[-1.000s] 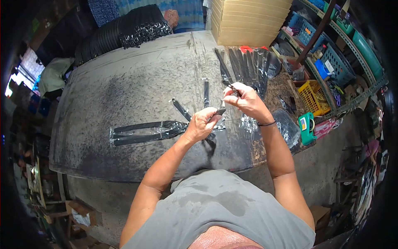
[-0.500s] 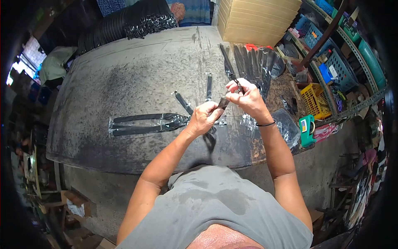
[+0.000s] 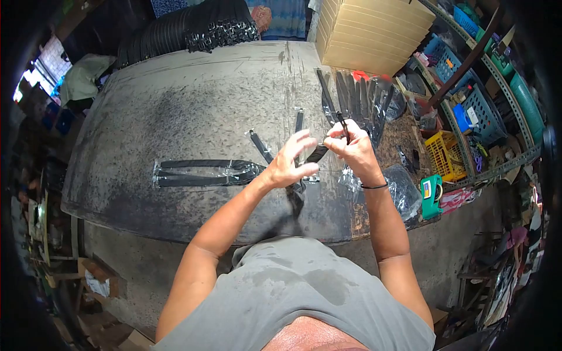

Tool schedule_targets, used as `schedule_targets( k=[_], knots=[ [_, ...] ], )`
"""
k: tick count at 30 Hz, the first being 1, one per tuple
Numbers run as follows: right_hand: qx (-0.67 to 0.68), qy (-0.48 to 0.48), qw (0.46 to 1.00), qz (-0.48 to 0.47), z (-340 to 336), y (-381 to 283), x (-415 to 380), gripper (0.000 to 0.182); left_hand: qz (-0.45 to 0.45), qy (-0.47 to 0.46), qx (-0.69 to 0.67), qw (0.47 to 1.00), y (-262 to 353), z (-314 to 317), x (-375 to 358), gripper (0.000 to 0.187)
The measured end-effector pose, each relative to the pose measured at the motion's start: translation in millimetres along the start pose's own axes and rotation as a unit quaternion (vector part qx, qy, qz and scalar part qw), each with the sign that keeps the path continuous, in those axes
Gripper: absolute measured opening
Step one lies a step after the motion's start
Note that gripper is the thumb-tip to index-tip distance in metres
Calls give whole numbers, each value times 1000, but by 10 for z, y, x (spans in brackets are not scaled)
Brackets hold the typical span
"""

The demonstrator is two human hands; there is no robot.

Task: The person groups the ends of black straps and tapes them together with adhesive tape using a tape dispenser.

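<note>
My left hand [image 3: 293, 162] is raised over the table with its fingers apart, holding nothing. To its right, my right hand [image 3: 355, 149] pinches the end of a black strap [image 3: 317, 154], and a small dark tool, perhaps scissors, [image 3: 342, 124] sticks up between its fingers. The strap hangs down between the two hands, partly hidden behind my left hand. Long black straps in clear plastic [image 3: 202, 173] lie on the table to the left, and a shorter wrapped piece [image 3: 260, 145] lies just beyond my left hand.
The worn table [image 3: 134, 140] carries a large stack of black straps [image 3: 175, 35] at the back left. Wrapped straps [image 3: 357, 99] lie at the back right, near cardboard [image 3: 374, 35]. A green tape dispenser [image 3: 431, 197] and yellow basket [image 3: 446, 155] are at the right.
My left hand has let go of the black strap and opened its fingers. My right hand has shifted slightly down and to the right, still pinching the strap.
</note>
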State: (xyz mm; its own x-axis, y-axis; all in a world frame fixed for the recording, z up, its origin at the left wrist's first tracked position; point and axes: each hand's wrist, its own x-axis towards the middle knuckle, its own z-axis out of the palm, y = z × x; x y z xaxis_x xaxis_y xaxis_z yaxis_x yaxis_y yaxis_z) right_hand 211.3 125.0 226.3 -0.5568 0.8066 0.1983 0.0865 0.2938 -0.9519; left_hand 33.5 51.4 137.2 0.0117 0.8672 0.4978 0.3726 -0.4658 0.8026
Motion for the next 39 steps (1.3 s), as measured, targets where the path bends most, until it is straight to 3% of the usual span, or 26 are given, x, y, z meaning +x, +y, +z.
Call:
schedule_targets(
  k=[1,2,4,5,7,9,11,13,16,17,19,20,23,26,32,35,37,38,39],
  knots=[
    [24,-9,999,25,8,-26,-4,18,30,78,-47,995,94,8,75,47],
    [23,-14,999,25,27,-7,2,18,29,82,-46,995,195,67,168,47],
    [116,-37,993,9,62,47,15,20,-4,64,-343,937,369,199,326,54],
    [113,-40,993,8,53,31,18,20,-2,67,-344,937,383,158,319,54],
    [58,22,996,68,-43,-18,33,22,-119,-52,-285,950,391,63,338,37],
    [46,36,997,60,-95,52,44,23,-163,-63,-243,954,313,142,266,22],
    [102,26,992,72,-69,140,27,24,-174,-81,-227,955,279,155,239,20],
    [116,13,990,73,-22,207,30,21,-182,-58,-257,947,212,212,229,19],
    [243,115,962,46,40,223,43,11,-206,-6,-326,923,186,196,202,20],
    [268,95,958,21,-26,284,44,17,-223,16,-366,903,196,171,197,22],
    [75,77,990,-90,-80,393,63,35,-244,-3,-368,897,172,118,183,26],
    [75,77,990,-89,-60,371,66,35,-262,-14,-362,894,200,109,188,26],
    [-88,8,978,-190,-1,260,105,66,-280,-46,-362,888,364,96,218,25],
    [-108,-24,970,-217,97,148,98,70,-264,-61,-380,885,413,146,210,24],
    [-103,-67,972,-202,150,263,114,68,-279,-83,-399,870,472,37,175,24],
    [-101,-88,964,-228,222,272,98,62,-284,-83,-350,889,463,44,174,22],
    [-127,-86,966,-207,264,263,52,50,-281,-79,-330,898,500,38,170,20],
    [-27,-108,979,-173,289,172,23,32,-281,-75,-347,892,482,48,162,19],
    [-26,-104,979,-172,265,154,21,32,-283,-78,-345,891,438,74,148,19]
  ],
)
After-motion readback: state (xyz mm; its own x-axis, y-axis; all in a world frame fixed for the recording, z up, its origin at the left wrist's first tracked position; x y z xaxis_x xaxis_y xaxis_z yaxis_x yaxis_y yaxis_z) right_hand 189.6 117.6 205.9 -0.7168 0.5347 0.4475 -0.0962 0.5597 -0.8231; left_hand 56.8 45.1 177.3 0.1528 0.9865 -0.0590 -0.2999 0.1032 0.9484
